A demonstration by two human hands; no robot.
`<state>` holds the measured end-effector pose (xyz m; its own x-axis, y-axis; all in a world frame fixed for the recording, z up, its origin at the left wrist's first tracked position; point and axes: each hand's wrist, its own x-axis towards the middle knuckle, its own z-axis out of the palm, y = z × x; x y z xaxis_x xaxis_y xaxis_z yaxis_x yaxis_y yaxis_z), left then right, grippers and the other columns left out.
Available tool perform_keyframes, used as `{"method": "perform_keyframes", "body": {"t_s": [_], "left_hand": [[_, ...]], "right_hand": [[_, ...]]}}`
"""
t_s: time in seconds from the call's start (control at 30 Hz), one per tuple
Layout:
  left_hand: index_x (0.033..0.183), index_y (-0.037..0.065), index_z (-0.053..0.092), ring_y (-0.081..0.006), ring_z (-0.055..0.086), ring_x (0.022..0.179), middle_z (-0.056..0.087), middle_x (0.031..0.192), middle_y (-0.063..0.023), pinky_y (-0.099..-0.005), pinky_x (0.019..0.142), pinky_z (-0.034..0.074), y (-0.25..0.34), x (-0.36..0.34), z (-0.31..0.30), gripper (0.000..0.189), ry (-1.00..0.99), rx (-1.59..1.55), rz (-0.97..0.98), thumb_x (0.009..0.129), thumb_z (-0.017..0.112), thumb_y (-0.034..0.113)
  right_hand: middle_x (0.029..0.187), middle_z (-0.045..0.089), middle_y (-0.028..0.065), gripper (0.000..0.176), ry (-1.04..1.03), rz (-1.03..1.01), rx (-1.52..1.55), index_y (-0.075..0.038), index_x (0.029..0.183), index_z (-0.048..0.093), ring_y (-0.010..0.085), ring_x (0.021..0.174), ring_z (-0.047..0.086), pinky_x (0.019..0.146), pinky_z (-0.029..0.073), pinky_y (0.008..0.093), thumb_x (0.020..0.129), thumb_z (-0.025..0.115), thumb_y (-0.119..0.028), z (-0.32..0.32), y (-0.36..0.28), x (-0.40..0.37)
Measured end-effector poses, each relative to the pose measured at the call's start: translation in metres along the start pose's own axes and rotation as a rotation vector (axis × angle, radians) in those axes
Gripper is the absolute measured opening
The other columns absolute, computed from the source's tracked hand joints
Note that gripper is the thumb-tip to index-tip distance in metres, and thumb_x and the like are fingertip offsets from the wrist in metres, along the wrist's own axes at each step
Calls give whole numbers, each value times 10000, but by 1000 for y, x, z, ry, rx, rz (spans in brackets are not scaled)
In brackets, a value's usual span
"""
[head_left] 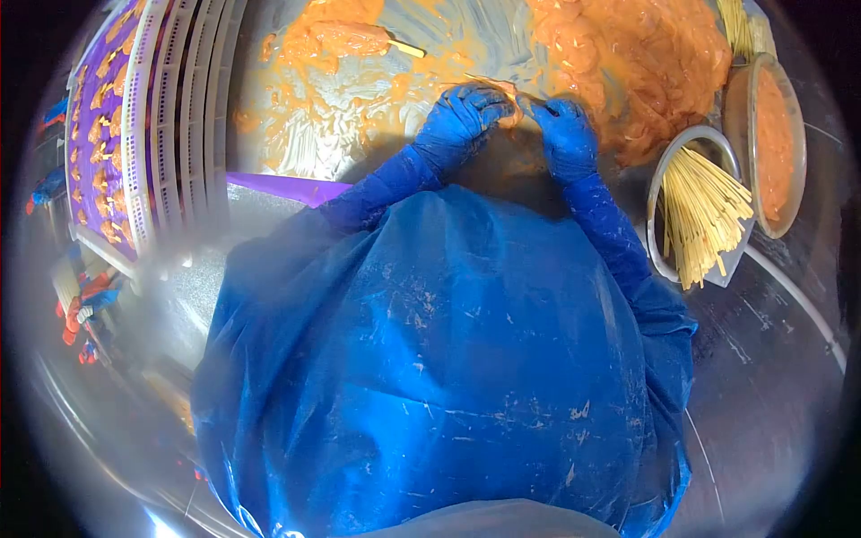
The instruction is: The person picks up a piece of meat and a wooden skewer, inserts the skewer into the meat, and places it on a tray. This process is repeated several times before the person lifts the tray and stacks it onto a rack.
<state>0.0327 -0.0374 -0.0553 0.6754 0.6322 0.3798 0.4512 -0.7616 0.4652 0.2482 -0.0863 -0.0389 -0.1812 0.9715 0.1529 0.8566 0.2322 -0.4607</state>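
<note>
My left hand (462, 118), in a blue glove, is closed around a thin wooden skewer whose tip pokes out above the fingers. A strip of orange marinated meat (513, 106) hangs between my two hands. Its other end is pinched by the fingers of my right hand (569, 139), also gloved in blue. How far the skewer runs into the meat is hidden by the fingers. Beyond my left hand, a loaded meat skewer (339, 40) lies on the metal table (377, 148) with its bare stick end pointing right.
A big heap of marinated meat (632, 67) covers the table at right. Beside it stand a metal container of bare skewers (704, 211) and a clear tub of meat (773, 143). At left, stacked white trays (184, 117) carry skewers on a purple sheet (85, 125).
</note>
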Motion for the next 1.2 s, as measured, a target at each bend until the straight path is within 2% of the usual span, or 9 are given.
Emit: {"method": "perform_keyframes", "body": {"t_s": [0.13,0.2,0.43,0.53,0.6,0.7,0.87,1.03,1.2], "left_hand": [[1112,148,631,-318,545,1116,608,1179,-79,-444,979,420,-8,0,7,357,-7,-54,15,758,605,116],[1107,141,631,-321,546,1115,609,1175,-86,-443,979,422,-8,-2,7,346,-14,-41,10,763,605,119],[1102,130,630,-319,549,1114,612,1153,-101,-442,989,427,-4,5,2,309,5,2,56,794,610,144],[1105,130,630,-319,552,1110,613,1152,-97,-439,995,427,-7,4,6,304,-35,-11,50,803,611,152],[1110,125,629,-321,554,1106,615,1149,-102,-435,995,428,-2,6,-4,306,-29,-28,87,806,612,152],[1125,121,628,-325,558,1096,619,1138,-108,-429,986,432,-4,6,-14,318,76,-166,72,808,619,140],[1100,130,661,-328,558,1072,629,1146,-109,-420,944,443,-18,-22,-33,312,165,-102,-268,791,638,92],[1097,134,691,-341,567,1081,630,1168,-137,-413,960,439,-28,-19,-37,277,320,-92,-239,842,582,146],[1224,190,618,-325,526,1139,609,1225,-65,-418,1003,400,-11,-7,-34,430,71,-68,-125,795,637,165]], "right_hand": [[918,594,135,313,-144,183,-42,-143,1093,683,312,843,578,694,474,412,805,592,-61,1,-4,10],[902,584,135,287,17,-129,-206,-159,1111,673,317,840,572,704,471,421,844,583,-102,-2,-4,10],[915,584,140,230,25,20,-196,-152,1078,674,327,869,574,712,466,421,869,579,-163,-3,0,13],[961,602,143,221,-41,339,-164,-119,1062,675,304,900,580,720,464,417,872,569,-151,0,14,20],[1027,619,158,258,79,720,440,-95,1099,672,308,927,585,799,462,404,877,544,-130,-9,31,20],[1064,626,168,305,371,190,107,-71,1157,655,309,945,574,875,439,386,891,509,-98,-27,29,-22],[1080,626,167,329,258,303,14,-68,1200,639,314,985,549,921,413,386,907,489,-78,-43,26,-80],[1091,622,157,301,222,422,6,-44,1179,635,301,1030,557,954,404,375,922,481,-70,-59,-5,-85],[1062,621,140,252,207,457,138,-9,1133,625,246,1023,577,945,423,356,919,498,-51,-40,5,-108]]}}
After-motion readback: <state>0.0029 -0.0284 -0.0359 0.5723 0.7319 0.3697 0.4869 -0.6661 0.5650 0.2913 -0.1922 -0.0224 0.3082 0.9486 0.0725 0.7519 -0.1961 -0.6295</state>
